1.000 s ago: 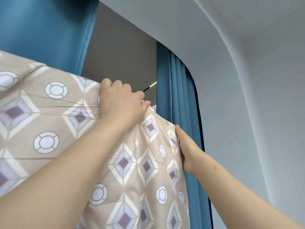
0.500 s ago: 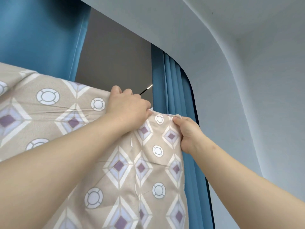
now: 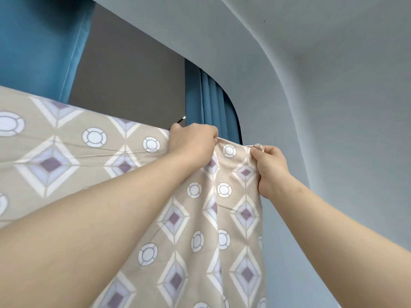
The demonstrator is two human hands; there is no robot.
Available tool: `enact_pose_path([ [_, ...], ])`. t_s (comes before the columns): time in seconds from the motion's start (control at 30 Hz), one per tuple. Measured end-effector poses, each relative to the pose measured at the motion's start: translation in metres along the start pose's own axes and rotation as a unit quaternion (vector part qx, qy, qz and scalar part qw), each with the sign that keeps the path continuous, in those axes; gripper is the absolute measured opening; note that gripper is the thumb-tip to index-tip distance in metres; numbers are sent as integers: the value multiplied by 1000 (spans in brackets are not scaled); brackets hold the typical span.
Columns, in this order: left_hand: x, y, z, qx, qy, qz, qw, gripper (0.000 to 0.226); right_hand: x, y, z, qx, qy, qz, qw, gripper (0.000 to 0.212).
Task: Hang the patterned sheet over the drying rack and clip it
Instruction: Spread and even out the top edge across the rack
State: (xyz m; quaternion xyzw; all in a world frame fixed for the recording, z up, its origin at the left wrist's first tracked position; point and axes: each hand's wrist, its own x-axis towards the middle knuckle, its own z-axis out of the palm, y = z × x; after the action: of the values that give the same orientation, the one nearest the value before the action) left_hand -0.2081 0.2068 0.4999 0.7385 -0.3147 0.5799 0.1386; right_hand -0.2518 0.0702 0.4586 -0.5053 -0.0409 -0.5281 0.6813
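1. Your left hand [image 3: 192, 142] sits just above the middle of the view. Its fingers are curled over the top fold of the patterned sheet [image 3: 66, 156] and grip it.
2. Your right hand [image 3: 270, 167] is just beside it, at 4 o'clock from the left hand. Thumb and curled fingers pinch the sheet's upper right corner.
3. The sheet is beige with diamonds and rings. It spreads from 9 o'clock across to your hands, and its top edge runs as a straight fold. Below the hands it hangs in soft pleats toward 6 o'clock.
4. The rack itself is hidden under the fabric. Only a thin dark tip [image 3: 182, 118] pokes out at 11 o'clock from your left hand, and I cannot tell what it is.
5. A blue curtain [image 3: 211, 103] hangs at 12 o'clock behind your hands, and another blue curtain panel [image 3: 37, 45] fills the 10 o'clock corner.
6. A pale curved wall [image 3: 333, 107] takes up the 3 o'clock side.
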Motion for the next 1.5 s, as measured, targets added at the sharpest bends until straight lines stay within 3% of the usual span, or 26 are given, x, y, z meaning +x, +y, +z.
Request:
enact_pose_path([
  [0.13,5,32,18,-21,1,18,1000,33,8,-9,-37,-17,27,-3,999,10],
  [0.27,3,28,22,-13,-16,30,999,25,2,-9,-54,24,15,27,999,35],
  [0.37,0,23,21,0,-37,33,999,24,2,-9,-59,55,26,51,997,27],
  [0.53,-7,14,13,80,-32,15,996,34,2,-4,-57,52,77,1,996,18],
  [0.63,-7,1,14,130,-20,1,991,27,2,2,-52,-122,56,-3,991,21],
  [0.73,-8,-6,21,119,-56,16,991,23,-5,8,-44,-366,45,-41,929,35],
  [0.83,-12,-6,23,100,-20,49,994,22,-13,9,-27,-419,-49,-130,898,47],
  [0.9,-13,-6,20,76,-18,61,995,23,-17,14,-10,-396,-147,-132,897,51],
  [0.97,-14,-7,13,63,-44,69,995,24,-17,20,4,-385,-197,-124,893,42],
  [1.03,-15,-10,6,94,-60,75,991,25,-16,18,11,-416,-176,-149,880,22],
  [1.2,-10,-32,-13,199,-84,49,975,32,-10,16,15,-460,-107,-220,854,22],
  [1.5,12,-10,-6,104,-4,43,994,23,6,-3,13,-436,18,-206,876,27],
])
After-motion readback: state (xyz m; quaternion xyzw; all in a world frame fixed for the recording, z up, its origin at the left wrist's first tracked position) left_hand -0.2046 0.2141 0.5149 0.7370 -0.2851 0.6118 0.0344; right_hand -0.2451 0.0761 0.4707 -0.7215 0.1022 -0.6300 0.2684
